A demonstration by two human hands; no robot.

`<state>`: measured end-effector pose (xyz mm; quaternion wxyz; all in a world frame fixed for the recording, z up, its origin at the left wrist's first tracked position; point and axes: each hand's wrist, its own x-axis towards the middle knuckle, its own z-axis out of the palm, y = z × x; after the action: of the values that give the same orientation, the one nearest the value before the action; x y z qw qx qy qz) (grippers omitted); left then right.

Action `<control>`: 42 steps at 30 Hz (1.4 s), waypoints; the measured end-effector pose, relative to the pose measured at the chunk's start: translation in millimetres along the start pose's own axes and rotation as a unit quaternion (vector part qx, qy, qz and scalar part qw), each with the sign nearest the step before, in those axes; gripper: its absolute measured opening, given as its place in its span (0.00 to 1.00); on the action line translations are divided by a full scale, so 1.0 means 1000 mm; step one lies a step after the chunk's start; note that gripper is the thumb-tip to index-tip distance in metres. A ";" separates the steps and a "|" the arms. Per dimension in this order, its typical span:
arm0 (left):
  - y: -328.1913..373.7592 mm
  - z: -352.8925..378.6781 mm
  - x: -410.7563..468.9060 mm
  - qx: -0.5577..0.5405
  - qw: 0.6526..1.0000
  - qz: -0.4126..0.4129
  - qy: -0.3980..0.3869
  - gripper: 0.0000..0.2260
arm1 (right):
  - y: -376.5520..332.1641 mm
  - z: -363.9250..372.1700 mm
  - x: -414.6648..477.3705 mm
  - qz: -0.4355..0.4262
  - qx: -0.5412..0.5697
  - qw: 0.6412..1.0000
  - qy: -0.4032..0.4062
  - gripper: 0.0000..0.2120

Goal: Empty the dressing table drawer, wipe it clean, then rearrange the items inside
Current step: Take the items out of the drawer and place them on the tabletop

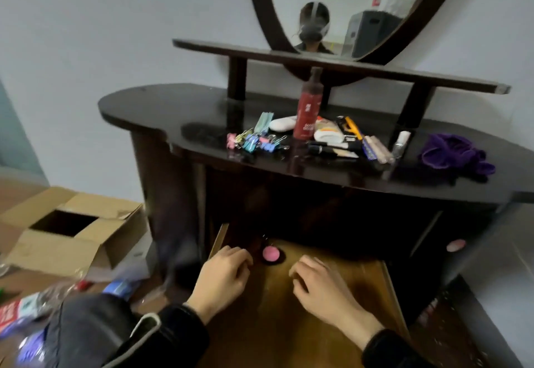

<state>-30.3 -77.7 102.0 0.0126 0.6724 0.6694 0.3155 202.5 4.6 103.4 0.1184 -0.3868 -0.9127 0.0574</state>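
Note:
The drawer (370, 278) is pulled out below the dark dressing table top (161, 113), showing a bare brown wooden bottom. A pink round item (270, 253) with a small chain lies at its back. My left hand (222, 278) rests in the drawer just left of the pink item, fingers curled, nothing visibly held. My right hand (320, 283) lies on the drawer bottom to the right, fingers bent and apart. On the table top lie coloured binder clips (254, 140), a red bottle (307, 113), a white case (282, 123), a yellow cutter (353, 128) and a purple cloth (453, 150).
An oval mirror (346, 0) stands over a narrow shelf (332, 66). An open cardboard box (72, 231) sits on the floor at left, with plastic bottles and packets (34, 304) near my dark sleeve. A pink knob (456, 245) shows on the right cabinet front.

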 end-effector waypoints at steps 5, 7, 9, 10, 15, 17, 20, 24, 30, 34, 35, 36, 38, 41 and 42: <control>-0.021 -0.001 0.005 -0.129 0.987 -0.092 -0.004 0.08 | -0.006 0.066 0.080 0.190 0.111 0.973 -0.071 0.27; -0.024 -0.001 0.005 -0.161 0.982 -0.102 0.005 0.09 | -0.009 0.086 0.110 0.228 0.095 0.964 -0.096 0.32; -0.025 0.001 0.002 -0.156 0.984 -0.089 -0.003 0.09 | -0.012 0.100 0.131 0.247 0.061 0.959 -0.125 0.31; -0.025 0.002 0.001 -0.145 0.986 -0.081 -0.009 0.09 | -0.013 0.105 0.136 0.247 0.045 0.959 -0.128 0.28; -0.020 0.010 0.004 -0.042 0.996 -0.079 -0.029 0.09 | -0.013 0.113 0.127 0.252 0.084 0.961 -0.079 0.27; -0.014 0.018 0.018 -0.005 0.992 -0.111 -0.066 0.08 | -0.011 0.104 0.114 0.256 0.148 0.954 -0.055 0.30; -0.005 0.041 0.052 -0.010 0.967 -0.203 -0.155 0.10 | 0.001 0.090 0.095 0.243 0.140 0.959 -0.039 0.24; -0.006 0.091 0.089 0.054 0.944 -0.230 -0.231 0.21 | 0.017 0.077 0.065 0.259 0.122 0.957 -0.055 0.20; -0.028 0.131 0.099 0.162 0.931 -0.154 -0.289 0.25 | 0.030 0.050 0.025 0.233 0.160 0.957 -0.065 0.21; -0.026 0.117 0.093 0.158 0.946 -0.114 -0.261 0.19 | 0.033 0.033 0.014 0.222 0.156 0.961 -0.059 0.21; -0.021 0.108 0.089 0.145 0.949 -0.110 -0.258 0.17 | 0.032 0.028 0.012 0.218 0.160 0.961 -0.061 0.20; -0.016 0.098 0.085 0.136 0.950 -0.103 -0.262 0.15 | 0.029 0.022 0.010 0.214 0.164 0.961 -0.064 0.20; -0.005 0.079 0.074 0.135 0.947 -0.085 -0.278 0.11 | 0.023 0.007 0.003 0.203 0.170 0.962 -0.068 0.19; 0.016 0.047 0.057 0.116 0.943 -0.063 -0.306 0.08 | 0.010 -0.021 -0.010 0.174 0.172 0.968 -0.063 0.20; 0.023 0.035 0.052 0.102 0.939 -0.053 -0.323 0.08 | 0.005 -0.034 -0.015 0.163 0.172 0.970 -0.056 0.21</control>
<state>0.5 -18.4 104.9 0.1762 0.6992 0.6928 0.0098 225.2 -1.8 132.9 0.1209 -0.5000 -0.8193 0.2532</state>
